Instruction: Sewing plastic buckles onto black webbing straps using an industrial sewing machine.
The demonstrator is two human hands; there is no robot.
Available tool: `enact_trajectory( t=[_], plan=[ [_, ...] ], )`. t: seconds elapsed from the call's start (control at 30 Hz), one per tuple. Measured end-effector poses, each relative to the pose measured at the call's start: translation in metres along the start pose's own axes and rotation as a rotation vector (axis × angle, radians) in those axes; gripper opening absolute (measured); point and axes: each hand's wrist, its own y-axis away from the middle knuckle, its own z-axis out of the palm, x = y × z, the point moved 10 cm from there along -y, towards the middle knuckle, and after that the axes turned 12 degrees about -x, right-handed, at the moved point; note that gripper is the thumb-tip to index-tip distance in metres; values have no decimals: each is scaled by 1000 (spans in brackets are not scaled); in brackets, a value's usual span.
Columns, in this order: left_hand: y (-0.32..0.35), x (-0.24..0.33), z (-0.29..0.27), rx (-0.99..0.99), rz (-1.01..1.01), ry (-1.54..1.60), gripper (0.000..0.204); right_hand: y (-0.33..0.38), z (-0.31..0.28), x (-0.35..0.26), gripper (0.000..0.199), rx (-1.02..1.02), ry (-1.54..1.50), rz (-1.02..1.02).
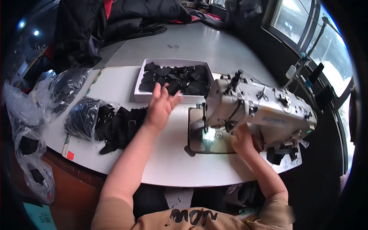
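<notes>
My left hand is raised over the near edge of a shallow white box, its fingers spread. Many small black fabric pieces fill the box, and a few lie just beyond my fingertips. My right hand is under the arm of a white sewing machine, beside the lit needle area. The machine hides most of its fingers, so what they hold, if anything, does not show. Left of my left forearm lies a heap of black straps, some with buckles.
Clear plastic bags of black goods lie on the left of the white table. More black pieces are at its right end. Scissors rest on the machine. Black padded cloth lies on the grey surface behind.
</notes>
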Motion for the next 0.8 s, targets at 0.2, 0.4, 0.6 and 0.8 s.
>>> enact_trajectory(
  t=[0.2, 0.4, 0.6, 0.8],
  plan=[
    [5, 16, 15, -163, -6, -544, 70, 49, -14, -91, 26, 367, 62, -460],
    [51, -10, 90, -585, 278, -1733, 25, 37, -10, -80, 19, 320, 59, -343],
    [69, 2, 83, -462, 388, -1948, 26, 35, -12, -86, 14, 391, 34, -426],
    [115, 17, 99, -319, 347, -1876, 18, 38, -9, -71, 16, 398, -2, -395]
  ],
)
